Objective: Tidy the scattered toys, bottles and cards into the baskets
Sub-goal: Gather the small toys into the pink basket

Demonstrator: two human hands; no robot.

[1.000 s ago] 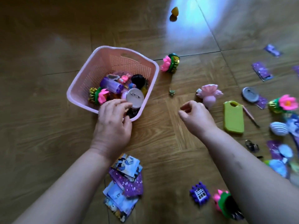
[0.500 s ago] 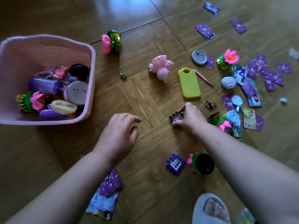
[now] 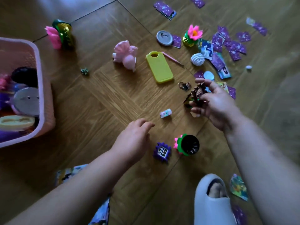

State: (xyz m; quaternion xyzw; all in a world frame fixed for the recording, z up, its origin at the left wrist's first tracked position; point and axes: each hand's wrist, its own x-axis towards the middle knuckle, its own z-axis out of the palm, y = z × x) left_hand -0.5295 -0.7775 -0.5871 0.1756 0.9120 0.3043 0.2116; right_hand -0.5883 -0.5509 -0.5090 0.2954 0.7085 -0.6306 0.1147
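Basket: a pink basket (image 3: 41, 88) stands on the wood floor (image 3: 105, 98) well left of the left hand, with a silver badge (image 3: 26, 101) and other toys in it.
Far toys: a pink-and-green lotus toy (image 3: 60, 35) lies on its side beyond the basket. A pink figure (image 3: 125, 54) and a yellow-green tag (image 3: 159, 67) lie beyond both hands.
Left hand: the left hand (image 3: 133, 140) is palm down with loosely curved fingers and grips nothing. Whether it touches the floor cannot be told.
Between the hands: a purple window block (image 3: 162, 151) lies just right of the left hand. A tipped lotus toy with a black base (image 3: 186, 144) is beside that block, and a small pastel bottle (image 3: 165, 113) lies just beyond the left fingertips.
Right hand: the right hand (image 3: 215, 104) is raised off the floor. Thumb and fingers pinch a brown toothed block (image 3: 197, 93).
Beyond the right hand: an upright lotus flower (image 3: 193, 35), a striped ball (image 3: 197, 59) and scattered purple cards (image 3: 233, 44).
Near edge: a grey slipper (image 3: 211, 202) sits beneath the right forearm.
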